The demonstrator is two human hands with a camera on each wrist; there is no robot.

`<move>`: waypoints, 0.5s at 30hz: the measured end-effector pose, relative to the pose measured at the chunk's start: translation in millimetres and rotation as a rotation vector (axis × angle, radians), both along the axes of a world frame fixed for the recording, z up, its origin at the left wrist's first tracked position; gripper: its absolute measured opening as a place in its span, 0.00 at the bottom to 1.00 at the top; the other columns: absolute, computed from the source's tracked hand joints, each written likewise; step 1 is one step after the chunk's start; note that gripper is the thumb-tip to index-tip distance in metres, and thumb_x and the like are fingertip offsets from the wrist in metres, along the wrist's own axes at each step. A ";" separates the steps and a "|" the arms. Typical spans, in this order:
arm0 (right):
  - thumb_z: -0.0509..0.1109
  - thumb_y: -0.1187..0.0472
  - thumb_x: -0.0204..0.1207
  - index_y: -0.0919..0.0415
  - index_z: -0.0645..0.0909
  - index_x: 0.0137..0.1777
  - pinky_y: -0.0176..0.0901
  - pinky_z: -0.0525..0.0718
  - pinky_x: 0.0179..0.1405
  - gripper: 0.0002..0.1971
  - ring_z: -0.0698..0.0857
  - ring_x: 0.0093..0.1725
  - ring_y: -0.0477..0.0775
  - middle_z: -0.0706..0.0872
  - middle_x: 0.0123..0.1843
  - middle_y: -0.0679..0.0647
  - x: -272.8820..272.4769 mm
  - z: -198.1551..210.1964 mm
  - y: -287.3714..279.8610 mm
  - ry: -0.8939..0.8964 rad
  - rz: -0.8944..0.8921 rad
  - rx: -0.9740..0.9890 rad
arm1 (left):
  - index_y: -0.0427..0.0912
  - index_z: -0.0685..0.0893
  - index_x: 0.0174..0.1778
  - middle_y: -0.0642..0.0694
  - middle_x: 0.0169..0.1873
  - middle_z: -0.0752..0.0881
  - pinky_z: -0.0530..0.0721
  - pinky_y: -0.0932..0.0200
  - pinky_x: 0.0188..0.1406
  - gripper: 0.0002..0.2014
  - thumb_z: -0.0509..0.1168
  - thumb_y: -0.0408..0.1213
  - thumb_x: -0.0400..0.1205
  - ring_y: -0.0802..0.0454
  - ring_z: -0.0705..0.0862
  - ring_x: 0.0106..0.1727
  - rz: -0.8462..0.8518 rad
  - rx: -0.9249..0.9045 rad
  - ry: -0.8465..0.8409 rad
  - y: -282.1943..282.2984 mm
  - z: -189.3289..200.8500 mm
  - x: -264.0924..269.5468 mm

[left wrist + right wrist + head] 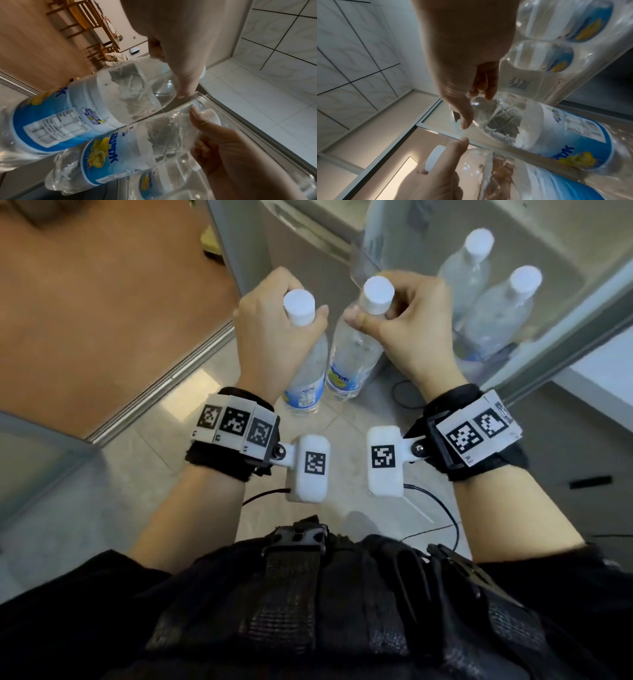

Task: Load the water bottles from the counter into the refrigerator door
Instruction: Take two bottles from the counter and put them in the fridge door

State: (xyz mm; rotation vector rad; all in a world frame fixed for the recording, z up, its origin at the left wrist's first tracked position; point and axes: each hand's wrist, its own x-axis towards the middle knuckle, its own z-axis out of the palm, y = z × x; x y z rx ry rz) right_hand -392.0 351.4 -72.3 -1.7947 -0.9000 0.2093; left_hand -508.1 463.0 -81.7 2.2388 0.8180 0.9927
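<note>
Two bottles — one in each of both hands

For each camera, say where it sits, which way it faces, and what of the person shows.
Head: above, facing down; left hand, right hand, forearms, torso.
Left wrist: along the left hand at its water bottle.
Right wrist: along the right hand at its water bottle.
Shared: wrist views show both bottles.

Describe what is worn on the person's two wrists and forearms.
Forearms bare. Left hand and right hand ungloved. Each wrist carries a black strap with a white band of square black-and-white markers, plus a white marker-tagged camera block trailing a thin black cable.
</note>
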 end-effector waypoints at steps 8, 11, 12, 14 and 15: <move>0.78 0.51 0.60 0.62 0.82 0.34 0.40 0.65 0.31 0.14 0.66 0.32 0.47 0.76 0.31 0.54 38.4 13.6 80.2 -0.042 -0.040 0.044 | 0.34 0.78 0.38 0.50 0.31 0.78 0.72 0.57 0.35 0.14 0.72 0.42 0.72 0.50 0.75 0.33 -0.099 -0.024 -0.042 74.8 8.0 51.8; 0.78 0.49 0.59 0.56 0.78 0.29 0.42 0.65 0.32 0.13 0.66 0.32 0.48 0.73 0.28 0.51 64.4 30.0 105.7 -0.077 -0.104 0.032 | 0.33 0.78 0.39 0.47 0.31 0.80 0.73 0.56 0.36 0.15 0.72 0.42 0.72 0.44 0.78 0.35 -0.149 -0.005 -0.075 100.0 20.3 83.4; 0.77 0.49 0.59 0.51 0.76 0.28 0.40 0.64 0.31 0.13 0.66 0.31 0.47 0.72 0.27 0.48 72.4 35.8 110.6 -0.102 -0.126 0.024 | 0.33 0.78 0.39 0.48 0.31 0.79 0.74 0.56 0.36 0.15 0.72 0.42 0.72 0.43 0.79 0.36 -0.163 -0.001 -0.087 107.5 25.2 93.6; 0.76 0.47 0.59 0.47 0.75 0.28 0.38 0.65 0.31 0.12 0.65 0.31 0.46 0.71 0.27 0.44 86.3 45.1 118.3 -0.142 -0.168 0.027 | 0.33 0.79 0.40 0.48 0.32 0.80 0.74 0.55 0.37 0.14 0.71 0.42 0.72 0.42 0.80 0.37 -0.171 0.008 -0.111 120.8 33.9 115.1; 0.76 0.46 0.59 0.50 0.78 0.29 0.38 0.65 0.30 0.12 0.66 0.31 0.45 0.73 0.28 0.45 92.0 49.1 121.0 -0.153 -0.193 0.036 | 0.33 0.79 0.41 0.45 0.32 0.82 0.73 0.56 0.36 0.15 0.70 0.42 0.72 0.44 0.80 0.37 -0.173 0.013 -0.128 126.1 36.9 125.2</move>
